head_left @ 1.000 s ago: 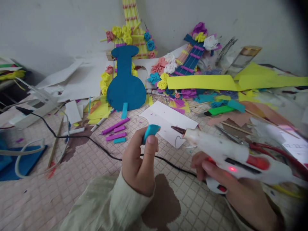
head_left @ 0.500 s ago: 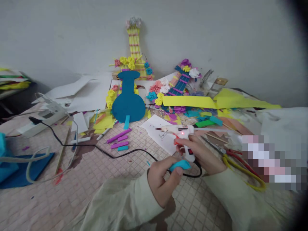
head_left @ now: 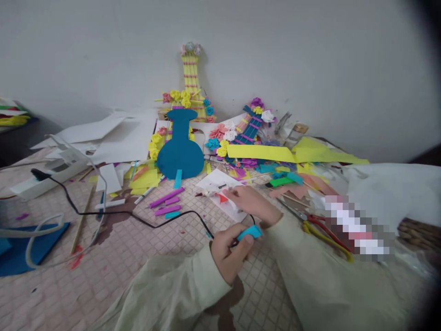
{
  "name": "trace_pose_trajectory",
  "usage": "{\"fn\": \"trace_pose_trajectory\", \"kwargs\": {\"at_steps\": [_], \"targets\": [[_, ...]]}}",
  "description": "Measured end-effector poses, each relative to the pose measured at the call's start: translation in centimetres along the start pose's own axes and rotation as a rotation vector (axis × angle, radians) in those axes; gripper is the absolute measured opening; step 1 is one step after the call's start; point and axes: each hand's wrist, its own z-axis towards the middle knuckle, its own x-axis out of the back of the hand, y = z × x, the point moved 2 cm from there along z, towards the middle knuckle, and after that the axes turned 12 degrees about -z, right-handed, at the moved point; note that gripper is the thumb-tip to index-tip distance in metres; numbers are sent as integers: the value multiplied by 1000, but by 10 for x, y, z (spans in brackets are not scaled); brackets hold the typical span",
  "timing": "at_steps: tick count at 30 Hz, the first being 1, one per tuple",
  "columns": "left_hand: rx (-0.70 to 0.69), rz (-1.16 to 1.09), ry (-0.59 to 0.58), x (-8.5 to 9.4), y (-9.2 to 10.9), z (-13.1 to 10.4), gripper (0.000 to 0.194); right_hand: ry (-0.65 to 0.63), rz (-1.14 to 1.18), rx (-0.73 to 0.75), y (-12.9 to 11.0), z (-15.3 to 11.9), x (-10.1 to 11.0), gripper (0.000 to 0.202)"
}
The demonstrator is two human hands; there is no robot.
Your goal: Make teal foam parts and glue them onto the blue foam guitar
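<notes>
My left hand (head_left: 230,252) pinches a small light-blue paper piece (head_left: 251,232) between thumb and fingers, above the tiled-pattern tabletop. Farther forward, my right hand (head_left: 254,204) is closed around a white hot glue gun (head_left: 214,195) with an orange-red trigger. The glue gun lies tilted low over a white sheet of paper (head_left: 211,178), its nozzle pointing left; most of its handle is hidden by my fingers. A black cord (head_left: 138,221) runs from a power strip on the left, passing behind my left hand. Purple strips (head_left: 167,197) rest left of the paper.
A blue guitar-shaped cutout (head_left: 181,156) leans at the back before decorated paper guitars. Pliers or scissors with red and yellow handles (head_left: 325,230) lie right. A white power strip (head_left: 48,177) and a loose white cable (head_left: 29,253) are left. A yellow paper strip (head_left: 260,153) stretches across the back.
My right hand has moved left and forward, lowering the glue gun onto its side over the white paper. My left hand keeps the light-blue piece, nearly still. The view has shifted slightly.
</notes>
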Motion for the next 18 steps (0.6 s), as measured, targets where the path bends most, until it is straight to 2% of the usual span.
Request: {"fn": "trace_pose_trajectory", "kwargs": {"at_steps": [4, 7, 9, 12, 15, 18], "targets": [[24, -93, 26, 1, 0, 3, 35, 38, -230, -91, 48, -29, 15, 28], [34, -156, 56, 2, 2, 5, 33, -19, -321, -158, 83, -47, 7, 22], [29, -175, 73, 1, 3, 6, 32, -38, -333, -173, 96, -54, 0, 21], [37, -188, 78, 1, 3, 6, 31, -19, -301, -160, 100, -56, 0, 24], [32, -246, 86, 3, -1, 9, 34, 26, -235, -116, 88, -55, 13, 28], [-23, -328, 146, 7, -4, 13, 35, 74, 70, -17, 66, -54, 26, 28]]}}
